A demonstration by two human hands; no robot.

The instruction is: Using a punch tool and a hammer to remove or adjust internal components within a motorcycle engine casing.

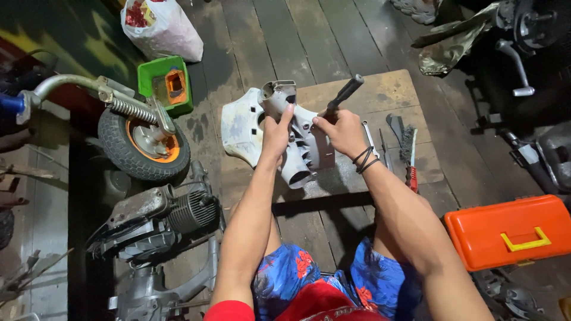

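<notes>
My left hand (pixel 276 132) grips a grey metal casing (pixel 300 145), a curved housing with a tubular neck, held upright over a wooden board (pixel 386 95). My right hand (pixel 342 132) holds a dark-handled tool (pixel 344 94) whose handle points up and away, its tip pressed into the casing. Black bands circle my right wrist. A white panel (pixel 241 128) lies on the board right behind the casing.
A toothbrush and hand tools (pixel 404 145) lie on the board's right side. An orange toolbox (pixel 508 232) sits at the right. A small wheel with fork (pixel 143 139), an engine (pixel 163 220), a green tray (pixel 165 80) and a plastic bag (pixel 160 27) lie at left.
</notes>
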